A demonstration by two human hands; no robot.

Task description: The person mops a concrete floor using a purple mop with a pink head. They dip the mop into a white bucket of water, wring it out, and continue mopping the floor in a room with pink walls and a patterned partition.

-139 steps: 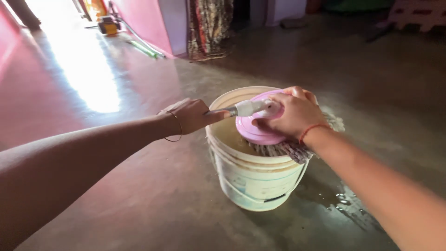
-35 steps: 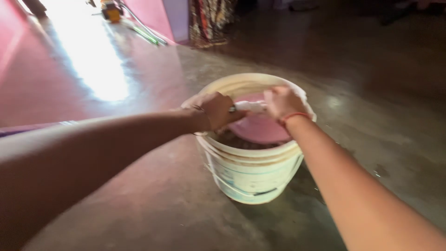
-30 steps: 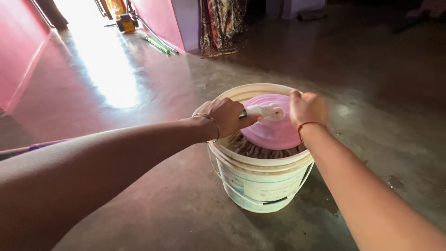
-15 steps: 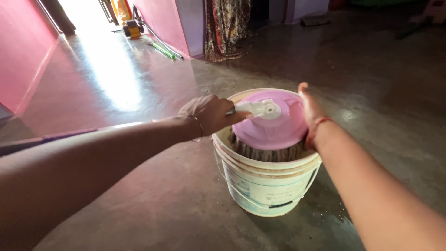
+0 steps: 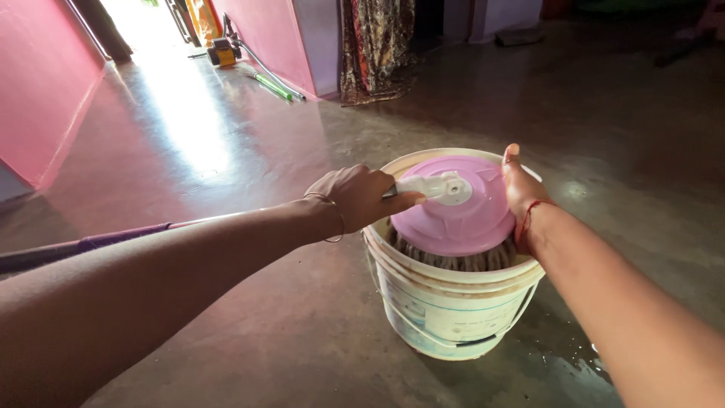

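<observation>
A cream plastic bucket [image 5: 453, 313] stands on the concrete floor. A mop head with a round pink disc [image 5: 457, 215] and grey-brown strands [image 5: 453, 261] rests in its mouth. My left hand [image 5: 355, 198] grips the mop's handle by the white joint [image 5: 438, 185] at the disc's centre. My right hand [image 5: 521, 189] lies against the disc's right edge, fingers pointing up and wrapped round the rim.
A wet patch [image 5: 581, 359] spreads on the floor right of the bucket. Pink walls [image 5: 45, 83] line a bright corridor at the upper left. Green sticks [image 5: 272, 85] and a yellow object [image 5: 223, 51] lie by the far wall, with a patterned curtain [image 5: 374, 45] beside them.
The mop head was pushed down into the bucket, then came up level at the rim. My right hand moved from the top of the disc to its right edge.
</observation>
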